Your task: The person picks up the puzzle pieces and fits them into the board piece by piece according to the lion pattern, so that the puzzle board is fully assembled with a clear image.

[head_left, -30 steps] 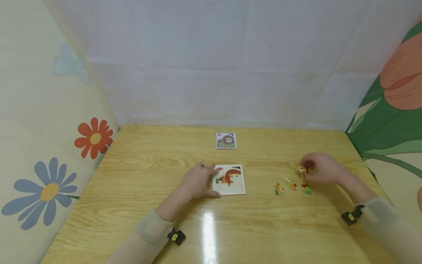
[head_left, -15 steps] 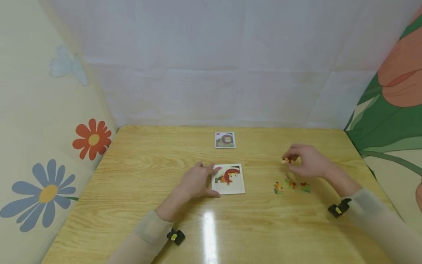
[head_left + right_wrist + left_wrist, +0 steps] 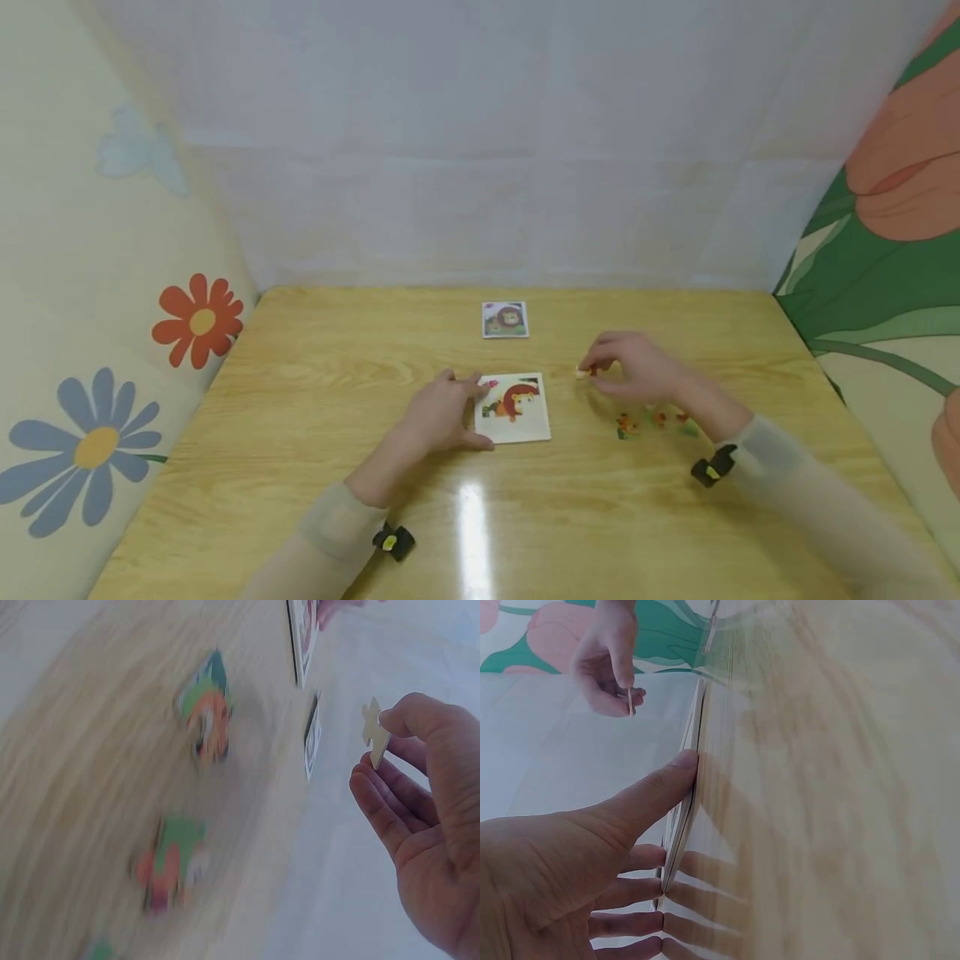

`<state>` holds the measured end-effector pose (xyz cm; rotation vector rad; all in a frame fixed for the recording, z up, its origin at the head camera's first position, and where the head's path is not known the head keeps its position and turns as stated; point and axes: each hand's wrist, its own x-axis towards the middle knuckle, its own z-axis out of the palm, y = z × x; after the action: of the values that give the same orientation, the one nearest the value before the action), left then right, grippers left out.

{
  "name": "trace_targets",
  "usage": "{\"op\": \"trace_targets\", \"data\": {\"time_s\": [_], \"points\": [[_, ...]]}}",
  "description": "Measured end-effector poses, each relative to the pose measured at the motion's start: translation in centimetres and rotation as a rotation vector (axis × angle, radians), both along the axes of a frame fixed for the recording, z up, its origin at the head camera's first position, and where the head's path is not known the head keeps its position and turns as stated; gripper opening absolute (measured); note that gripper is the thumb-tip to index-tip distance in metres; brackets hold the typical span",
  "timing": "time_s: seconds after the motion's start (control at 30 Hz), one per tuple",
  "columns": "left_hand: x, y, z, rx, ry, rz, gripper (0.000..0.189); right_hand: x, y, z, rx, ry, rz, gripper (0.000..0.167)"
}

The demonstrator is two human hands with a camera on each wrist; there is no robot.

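Observation:
A square puzzle board, partly filled with a lion picture, lies flat in the middle of the table. My left hand rests along its left side, thumb at the near corner and fingers spread toward the far one. In the left wrist view, the thumb touches the board's edge with the fingers fairly straight. Right of the board, my right hand pinches a jigsaw piece above the table between thumb and fingers; its pale side faces the right wrist camera. Several loose puzzle pieces lie below that hand, partly covered by the forearm.
A small lion picture card lies beyond the board, near the table's back edge. White cloth hangs behind the wooden table. Flower-painted panels stand on both sides.
My right hand has carried the pinched jigsaw piece leftward from beyond the loose pieces toward the board. My left hand has stayed at the board's left side.

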<state>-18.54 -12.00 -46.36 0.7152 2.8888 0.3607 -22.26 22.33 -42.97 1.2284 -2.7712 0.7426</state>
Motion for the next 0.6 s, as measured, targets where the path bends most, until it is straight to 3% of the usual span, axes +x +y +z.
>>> {"op": "trace_targets", "data": {"time_s": [0.23,0.6], "points": [[0.2,-0.2,-0.2,0.011,0.002,-0.006,0.089,-0.1,-3.7,-1.0,0.017,-0.024,0.096,0.015],[0.2,-0.2,0.0,0.012,0.022,-0.010,0.087,-0.2,-6.1,-1.1,0.058,-0.091,0.107,0.018]]}}
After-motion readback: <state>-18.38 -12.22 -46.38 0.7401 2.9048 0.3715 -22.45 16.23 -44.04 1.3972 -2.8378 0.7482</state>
